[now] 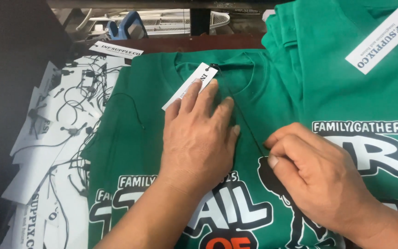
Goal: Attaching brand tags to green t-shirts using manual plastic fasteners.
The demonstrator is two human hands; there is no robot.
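- Head view: a green shirt (139, 138) of soft knit cloth lies flat, chest up, with a white, black and orange print across its lower part.
- The left hand (199, 138) lies palm down on the shirt just below the collar, fingers straight and slightly spread, gripping nothing; its fingertips touch a white card tag (190, 85).
- The tag is a narrow stiff rectangle, lying slantwise over the collar's edge, partly covered by those fingers.
- The right hand (314, 170) rests on the shirt right of the left hand, fingers curled in, thumb and forefinger pinched on a thin dark string (245, 122) that runs taut up towards the collar.
- Right of the shirt, a stack of green shirts (346, 55) overlaps its edge, with a second white tag (383, 37) on top.
- Left of the shirt lies a heap of loose tags (56, 129), white cards tangled with black looped strings.
- Beyond the collar sits a white wire basket (176, 20) with a blue handle (125, 25) beside it.
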